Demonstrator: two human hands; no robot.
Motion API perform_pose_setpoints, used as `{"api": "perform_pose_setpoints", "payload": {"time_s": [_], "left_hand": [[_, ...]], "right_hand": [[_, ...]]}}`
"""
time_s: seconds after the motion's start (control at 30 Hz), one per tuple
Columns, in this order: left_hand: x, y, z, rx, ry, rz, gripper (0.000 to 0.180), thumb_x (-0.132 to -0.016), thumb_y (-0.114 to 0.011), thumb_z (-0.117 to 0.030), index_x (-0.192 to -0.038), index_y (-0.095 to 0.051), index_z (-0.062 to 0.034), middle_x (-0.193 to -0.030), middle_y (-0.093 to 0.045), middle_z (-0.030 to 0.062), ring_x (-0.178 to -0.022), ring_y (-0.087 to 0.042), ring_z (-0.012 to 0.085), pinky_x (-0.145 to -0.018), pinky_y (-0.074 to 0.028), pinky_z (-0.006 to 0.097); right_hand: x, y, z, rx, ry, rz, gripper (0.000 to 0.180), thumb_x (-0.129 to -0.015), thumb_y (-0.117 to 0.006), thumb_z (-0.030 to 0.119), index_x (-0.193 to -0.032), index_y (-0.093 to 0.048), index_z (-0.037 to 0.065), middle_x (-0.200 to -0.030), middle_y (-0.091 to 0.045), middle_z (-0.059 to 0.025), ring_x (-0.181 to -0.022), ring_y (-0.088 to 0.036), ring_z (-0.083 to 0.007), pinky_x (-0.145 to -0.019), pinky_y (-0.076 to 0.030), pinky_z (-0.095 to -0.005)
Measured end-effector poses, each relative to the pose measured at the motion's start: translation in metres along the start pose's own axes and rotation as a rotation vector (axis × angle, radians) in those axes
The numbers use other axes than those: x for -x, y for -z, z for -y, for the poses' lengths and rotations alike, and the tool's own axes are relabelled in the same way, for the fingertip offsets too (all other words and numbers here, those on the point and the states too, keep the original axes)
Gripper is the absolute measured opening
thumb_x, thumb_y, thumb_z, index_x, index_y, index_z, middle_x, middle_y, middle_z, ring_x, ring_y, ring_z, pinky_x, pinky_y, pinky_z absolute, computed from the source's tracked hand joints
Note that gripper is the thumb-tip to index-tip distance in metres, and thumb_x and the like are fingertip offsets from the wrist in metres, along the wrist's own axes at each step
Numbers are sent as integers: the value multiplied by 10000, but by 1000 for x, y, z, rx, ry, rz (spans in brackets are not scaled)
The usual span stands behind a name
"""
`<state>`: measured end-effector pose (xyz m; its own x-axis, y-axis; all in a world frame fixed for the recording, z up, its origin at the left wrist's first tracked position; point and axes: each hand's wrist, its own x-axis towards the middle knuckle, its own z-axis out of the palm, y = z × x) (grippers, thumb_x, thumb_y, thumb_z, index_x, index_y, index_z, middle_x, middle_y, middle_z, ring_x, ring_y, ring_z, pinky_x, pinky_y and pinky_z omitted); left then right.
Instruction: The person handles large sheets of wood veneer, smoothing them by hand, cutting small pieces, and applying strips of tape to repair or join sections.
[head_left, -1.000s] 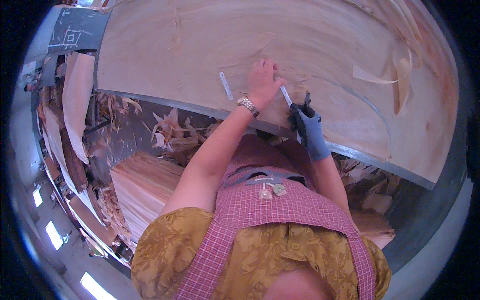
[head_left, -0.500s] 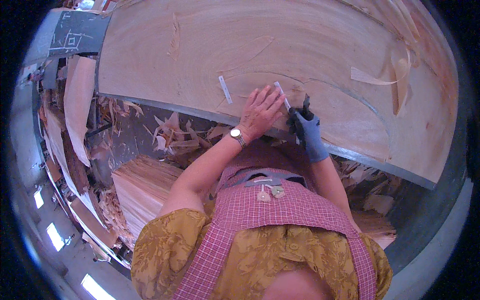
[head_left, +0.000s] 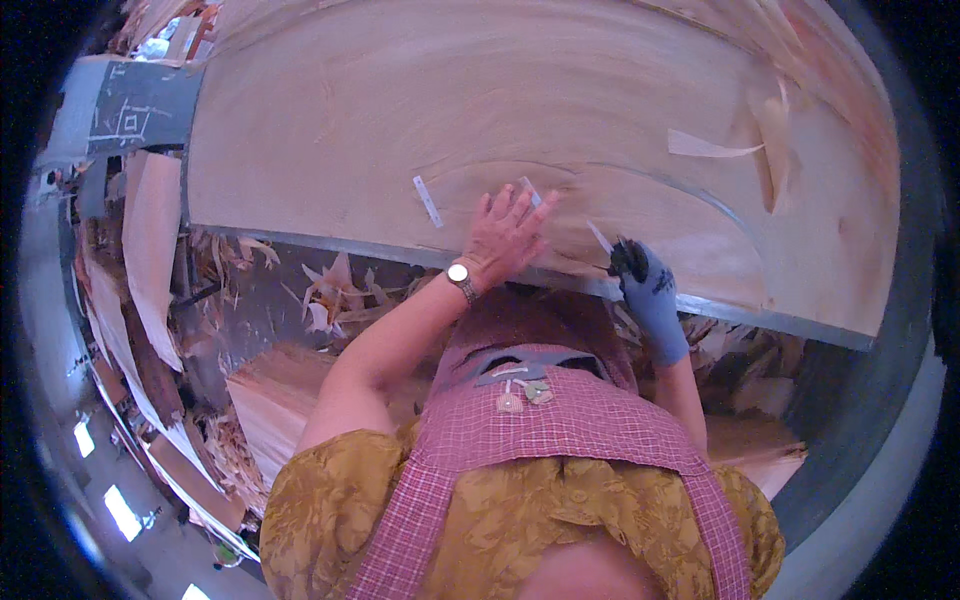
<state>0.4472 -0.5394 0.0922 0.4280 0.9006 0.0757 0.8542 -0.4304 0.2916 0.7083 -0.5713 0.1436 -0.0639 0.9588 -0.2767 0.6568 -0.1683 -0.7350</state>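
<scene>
My bare left hand (head_left: 508, 235), with a watch (head_left: 458, 274) on the wrist, lies with spread fingers on a wide sheet of wood veneer (head_left: 330, 130). Its fingertips touch a short white tape strip (head_left: 531, 191). Left of the hand, a second white tape strip (head_left: 427, 201) is stuck down. My right hand (head_left: 640, 275), in a blue and black glove, is closed near the sheet's front edge. From its fingers sticks a pale narrow strip (head_left: 598, 236); whether it is tape or a blade I cannot tell.
A curved crack (head_left: 700, 195) runs through the veneer right of my hands. A curled wood shaving (head_left: 715, 146) lies farther right. Below the grey table edge (head_left: 300, 240) are veneer scraps (head_left: 335, 290) and a stack of veneer (head_left: 265, 400). A dark chalk-marked panel (head_left: 140, 105) stands at far left.
My right hand has moved right and toward me, away from my left hand, with the pale strip now showing between them. My left hand stays on the veneer by the tape; the view has shifted slightly.
</scene>
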Motion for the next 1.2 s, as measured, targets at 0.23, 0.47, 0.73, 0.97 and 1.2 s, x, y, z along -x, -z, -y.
{"api": "perform_pose_setpoints", "payload": {"time_s": [0.23, 0.47, 0.73, 0.97, 1.2], "left_hand": [[-35, -31, -55, -44, -327, -8, 716, -850, -644, -381, -1476, -397, -135, -1477, -440, 134, -1399, -353, 348, -1163, -230, 542], [-71, -52, -105, 220, -262, 75, 894, -793, -682, -518, -1494, -333, -86, -1572, -287, 137, -1460, -232, 353, -1193, -156, 550], [-75, -55, -112, 212, -188, 39, 792, -827, -687, -388, -1471, -366, -58, -1543, -334, 157, -1457, -250, 351, -1195, -156, 536], [-110, -52, -106, 204, -153, -128, 549, -847, -540, -130, -1388, -492, -47, -1445, -496, 87, -1195, -503, 246, -969, -404, 432], [-122, -58, -95, -20, -279, -154, 422, -836, -557, -143, -1249, -596, -61, -1377, -547, 81, -1077, -536, 231, -889, -424, 380]], "right_hand": [[45, 22, -34, -588, -219, -57, 189, -933, -597, 68, -1105, -639, 2, -885, -716, -92, -785, -691, -165, -700, -546, -303], [47, 30, -60, -662, -225, -198, 241, -938, -628, 83, -1160, -628, -11, -861, -698, -81, -762, -647, -143, -647, -487, -259], [-6, 43, -48, -814, -337, -198, 212, -952, -639, 152, -1133, -656, 43, -826, -694, -52, -569, -513, -50, -499, -393, -202], [-90, 15, -90, -859, -293, -151, 168, -948, -604, 158, -1058, -685, 61, -834, -723, -54, -583, -576, -95, -510, -442, -252], [-91, 27, -84, 610, 13, -311, 182, -933, -592, 162, -1030, -626, 12, -775, -710, -65, -665, -647, -226, -616, -516, -413]]}}
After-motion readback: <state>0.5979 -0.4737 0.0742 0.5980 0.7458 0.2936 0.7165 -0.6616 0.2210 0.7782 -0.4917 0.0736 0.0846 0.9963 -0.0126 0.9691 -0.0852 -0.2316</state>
